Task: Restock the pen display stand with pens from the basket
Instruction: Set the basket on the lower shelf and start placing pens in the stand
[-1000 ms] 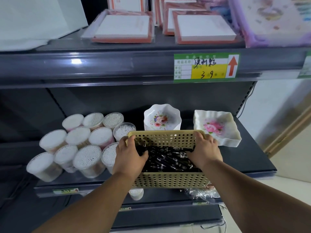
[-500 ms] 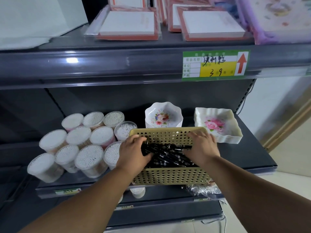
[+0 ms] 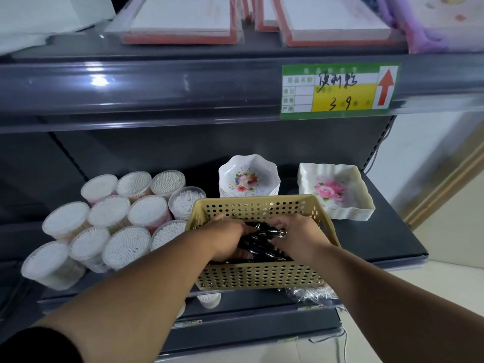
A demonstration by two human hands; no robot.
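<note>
Dark grey shop shelving fills the view, and on the front edge of the lower shelf (image 3: 379, 239) a tan perforated basket (image 3: 262, 273) is set, with tubs of cotton swabs (image 3: 125, 244) at its 9 o'clock and two stacks of floral dishes (image 3: 248, 176) at its 12 and 2 o'clock. A second ago the basket's sides were held by both hands; now the left hand (image 3: 225, 237) and the right hand (image 3: 298, 237) are sunk inside it, and their fingers are curled round a bunch of the black pens (image 3: 264, 239) lying there. A handful is thus judged to be gathered for lifting out, though no pen display stand is seen in view. At 1 o'clock above, a green and yellow price label (image 3: 337, 91) is clipped to the upper shelf edge: "商品名称" is printed on it, what appears to be "便利贴" and "3 9" are handwritten, and a red arrow is pointed upward.
</note>
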